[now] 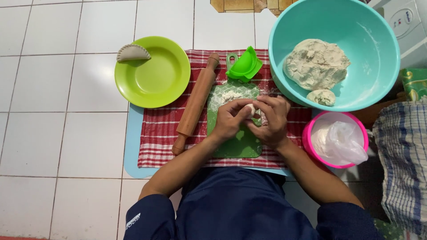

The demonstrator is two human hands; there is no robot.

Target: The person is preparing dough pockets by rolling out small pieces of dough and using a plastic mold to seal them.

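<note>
Dough ball (pixel 251 110): soft, light, likely tacky; cupped closed between left hand (pixel 231 119) and right hand (pixel 272 120), above green board's (pixel 242 146) middle.

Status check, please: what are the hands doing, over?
Left hand and right hand both cupped around small dough ball. Over green cutting board. Rolling pin beside left hand, not in the way.
</note>
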